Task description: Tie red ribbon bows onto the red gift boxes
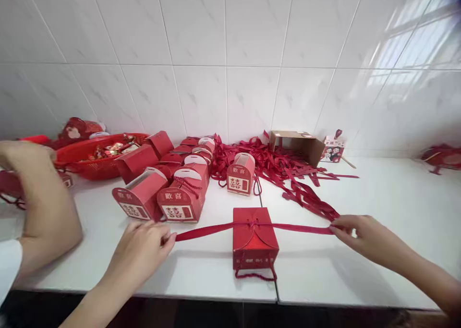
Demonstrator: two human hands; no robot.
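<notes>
In front of me a red gift box (252,251) stands on the white counter, its top flaps folded in. A red ribbon (300,228) crosses the box top, knotted or crossed at the middle, and stretches out to both sides. My left hand (149,244) pinches one end of it, left of the box. To the right, my right hand (355,229) pinches the other end, close to loose ribbon strands. A twisted red cord handle (255,275) hangs at the box's front.
Several red boxes (180,200) stand at left, and one box (240,176) sits behind mine. A ribbon pile (252,150) lies by an open cardboard carton (313,151). A red basket (86,167) holds wrapped sweets. A co-worker's arm (50,208) reaches in from the left.
</notes>
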